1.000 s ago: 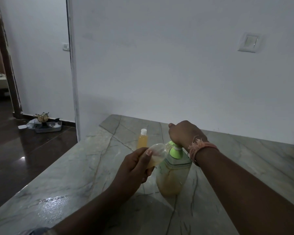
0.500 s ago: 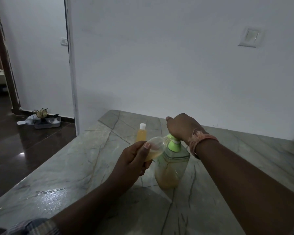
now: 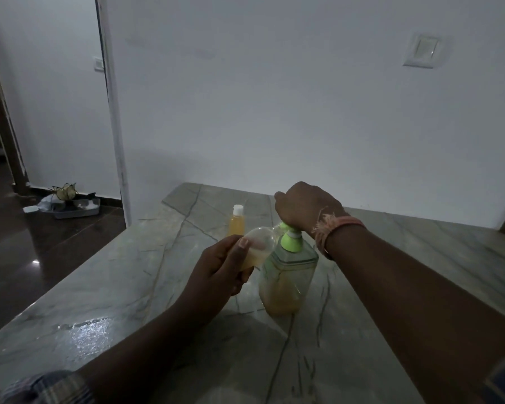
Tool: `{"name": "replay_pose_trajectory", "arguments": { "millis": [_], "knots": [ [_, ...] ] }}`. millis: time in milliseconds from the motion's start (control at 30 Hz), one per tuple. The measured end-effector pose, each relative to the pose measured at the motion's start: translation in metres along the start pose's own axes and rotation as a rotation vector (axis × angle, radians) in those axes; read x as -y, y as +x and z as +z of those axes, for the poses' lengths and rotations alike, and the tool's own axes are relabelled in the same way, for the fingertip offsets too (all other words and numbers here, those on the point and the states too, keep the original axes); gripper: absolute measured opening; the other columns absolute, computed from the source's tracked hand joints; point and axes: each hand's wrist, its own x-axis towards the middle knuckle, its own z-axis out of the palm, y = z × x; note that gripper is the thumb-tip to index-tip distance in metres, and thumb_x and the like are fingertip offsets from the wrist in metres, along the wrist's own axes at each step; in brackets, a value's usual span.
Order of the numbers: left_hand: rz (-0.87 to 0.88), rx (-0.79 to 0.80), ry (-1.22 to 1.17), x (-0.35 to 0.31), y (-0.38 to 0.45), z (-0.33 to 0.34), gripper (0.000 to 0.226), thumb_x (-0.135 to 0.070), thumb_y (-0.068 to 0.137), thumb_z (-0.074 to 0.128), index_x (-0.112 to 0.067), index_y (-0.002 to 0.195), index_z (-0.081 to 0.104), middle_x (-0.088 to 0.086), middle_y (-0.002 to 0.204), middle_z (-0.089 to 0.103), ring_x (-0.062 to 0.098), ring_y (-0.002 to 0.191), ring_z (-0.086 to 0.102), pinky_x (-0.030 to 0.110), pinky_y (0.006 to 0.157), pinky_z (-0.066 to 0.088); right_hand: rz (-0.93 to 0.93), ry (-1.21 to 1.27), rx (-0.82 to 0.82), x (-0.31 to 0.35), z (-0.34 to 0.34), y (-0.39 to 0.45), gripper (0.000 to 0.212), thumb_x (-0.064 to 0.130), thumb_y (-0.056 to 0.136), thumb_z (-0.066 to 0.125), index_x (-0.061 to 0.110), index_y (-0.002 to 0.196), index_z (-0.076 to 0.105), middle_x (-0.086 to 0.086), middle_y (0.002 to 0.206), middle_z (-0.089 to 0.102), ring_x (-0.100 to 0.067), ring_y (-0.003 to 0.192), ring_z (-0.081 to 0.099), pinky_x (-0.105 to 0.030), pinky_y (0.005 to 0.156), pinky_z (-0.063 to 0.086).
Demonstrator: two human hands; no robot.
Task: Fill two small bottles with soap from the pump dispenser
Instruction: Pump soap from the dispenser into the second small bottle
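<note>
Left hand (image 3: 216, 266) fingers curled round a small clear bottle (image 3: 257, 247), tilted, mouth at the spout | capped small bottle (image 3: 236, 223) upright behind, apart | pump dispenser (image 3: 287, 275) on the surface (image 3: 129, 287) | right hand (image 3: 303, 207) closed over the green pump head (image 3: 289, 240).

Pump head: hidden under the right hand (image 3: 305, 207); only the green collar of the pump dispenser (image 3: 287, 275) shows.
Small bottle mouth: the held bottle (image 3: 257, 247) meets the spout behind the green top; the join is too dim to tell.
Held bottle base: covered by the left hand (image 3: 216, 268) fingers.
Capped bottle (image 3: 236, 223): lower part hidden behind the left hand.
Floor clutter (image 3: 67, 199): far left, too small and dark to identify.
Both sleeves: cut off at the near edge.
Table (image 3: 99, 287): near and right edges run out of view.
</note>
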Motion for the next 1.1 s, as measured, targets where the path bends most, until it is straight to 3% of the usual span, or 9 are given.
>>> {"name": "replay_pose_trajectory", "arguments": {
  "millis": [67,200,400,533,700,833,1000,1100],
  "knots": [
    [-0.004,0.002,-0.019,-0.001,0.0,0.0,0.04,-0.041,0.1,0.041,-0.013,0.114,0.065,0.001,0.064,0.056,0.011,0.051,0.046,0.024,0.045,0.038,0.04,0.031,-0.046,0.001,-0.002,0.004,0.032,0.036,0.094,0.041,0.016,0.07,0.05,-0.005,0.088,0.054,-0.028,0.084,0.053,-0.031,0.075,0.043],
    [-0.003,0.007,-0.026,0.003,0.001,-0.001,0.039,-0.041,0.101,0.041,-0.013,0.112,0.065,0.003,0.063,0.054,0.013,0.051,0.045,0.025,0.045,0.037,0.046,0.091,-0.069,-0.005,0.006,0.003,0.034,0.036,0.098,0.04,0.014,0.074,0.05,-0.012,0.106,0.062,-0.033,0.101,0.057,-0.035,0.083,0.045],
    [-0.004,0.007,-0.026,0.001,-0.001,-0.001,0.037,-0.037,0.1,0.042,-0.012,0.113,0.066,0.002,0.063,0.055,0.013,0.05,0.045,0.024,0.045,0.037,0.007,0.031,0.003,-0.004,0.003,-0.001,0.03,0.032,0.099,0.039,0.012,0.092,0.059,-0.015,0.113,0.062,-0.033,0.104,0.057,-0.035,0.088,0.047],
    [-0.005,0.013,-0.012,-0.001,0.0,0.0,0.038,-0.037,0.099,0.041,-0.012,0.112,0.066,0.001,0.063,0.055,0.01,0.05,0.046,0.023,0.045,0.037,0.01,0.011,-0.048,-0.001,0.0,0.007,0.032,0.045,0.094,0.042,0.017,0.082,0.051,-0.012,0.11,0.065,-0.03,0.092,0.058,-0.032,0.076,0.042],
    [-0.001,-0.001,0.0,-0.002,0.0,0.0,0.038,-0.037,0.099,0.041,-0.011,0.112,0.066,0.0,0.061,0.055,0.009,0.049,0.046,0.023,0.045,0.037,0.054,0.114,-0.044,-0.009,0.01,0.006,0.038,0.042,0.097,0.04,0.012,0.079,0.054,-0.015,0.107,0.065,-0.032,0.094,0.058,-0.034,0.08,0.044],
    [-0.015,0.0,-0.002,-0.001,-0.001,0.0,0.037,-0.04,0.098,0.042,-0.014,0.11,0.066,0.001,0.062,0.056,0.011,0.051,0.047,0.024,0.046,0.038,0.01,0.039,0.006,-0.005,0.007,0.002,0.036,0.029,0.101,0.034,0.006,0.105,0.061,-0.017,0.111,0.062,-0.036,0.104,0.059,-0.04,0.089,0.049],
    [-0.023,0.003,-0.012,0.0,-0.001,0.001,0.038,-0.041,0.098,0.042,-0.016,0.114,0.066,0.0,0.063,0.056,0.01,0.052,0.047,0.023,0.046,0.039,0.03,0.006,-0.055,0.001,0.002,0.005,0.036,0.041,0.095,0.041,0.018,0.069,0.047,-0.005,0.084,0.053,-0.027,0.082,0.053,-0.031,0.074,0.041],
    [-0.015,0.007,-0.008,0.0,0.0,0.001,0.04,-0.041,0.098,0.042,-0.013,0.114,0.065,0.0,0.063,0.056,0.009,0.051,0.047,0.022,0.047,0.039,0.02,0.04,-0.059,-0.005,0.008,0.006,0.035,0.035,0.098,0.038,0.009,0.088,0.06,-0.013,0.096,0.061,-0.033,0.092,0.059,-0.034,0.077,0.046]
  ]
}}
